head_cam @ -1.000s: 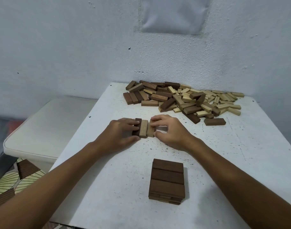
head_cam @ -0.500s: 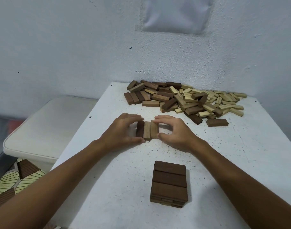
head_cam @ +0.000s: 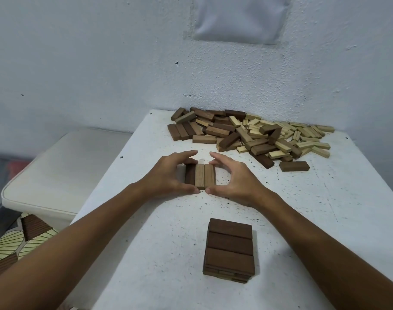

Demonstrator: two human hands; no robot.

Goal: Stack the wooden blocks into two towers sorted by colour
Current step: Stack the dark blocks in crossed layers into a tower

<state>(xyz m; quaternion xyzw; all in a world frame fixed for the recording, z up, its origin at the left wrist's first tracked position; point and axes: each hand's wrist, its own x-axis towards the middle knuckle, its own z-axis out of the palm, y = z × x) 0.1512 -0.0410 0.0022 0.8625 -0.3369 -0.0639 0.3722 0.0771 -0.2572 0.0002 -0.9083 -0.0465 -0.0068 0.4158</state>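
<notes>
Three brown blocks [head_cam: 200,176] lie side by side in a row at the middle of the white table [head_cam: 325,220]; the left one is dark, the other two are mid-brown. My left hand [head_cam: 168,175] and my right hand [head_cam: 235,180] flank the row, each pinching it between the fingertips at the far ends and the thumb at the near ends. A low tower of dark blocks [head_cam: 230,249], a few layers high with three blocks across the top, stands near the front edge between my forearms.
A loose pile of dark and pale blocks [head_cam: 247,135] covers the table's far right by the wall. One dark block [head_cam: 293,166] lies apart in front of it. A cream padded seat [head_cam: 57,171] stands lower, left of the table.
My hands have spread off the top of the three blocks to their ends. The blocks now lie squared up in an even row, fully in sight.
</notes>
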